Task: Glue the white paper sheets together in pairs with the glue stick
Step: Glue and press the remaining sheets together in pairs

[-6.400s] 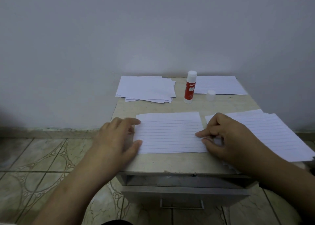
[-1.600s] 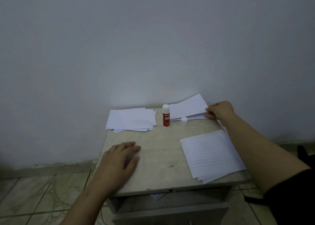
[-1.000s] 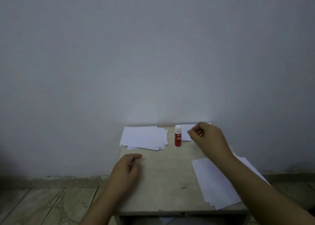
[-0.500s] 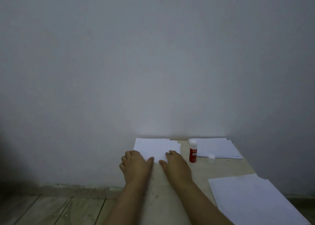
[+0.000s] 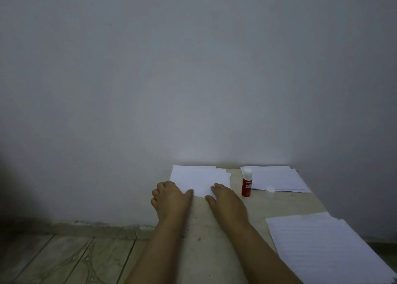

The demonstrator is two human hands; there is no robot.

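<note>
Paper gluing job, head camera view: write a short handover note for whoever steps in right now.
Left hand and right hand: both rest on the near edge of the loose pile of white paper sheets at the table's far left; no grip on anything else.
Red glue stick with white top stands upright, untouched, its small white cap off beside it.
Lined white sheets at the far right; another lined stack near right.
Left: take a sheet, glue, pair it. How many pairs are done cannot be told.

Both forearms reach forward side by side, palms down. The left hand (image 5: 170,198) lies flat with knuckles slightly bent and thumb spread right. The right hand (image 5: 228,199) lies flat, fingers extended forward.
</note>
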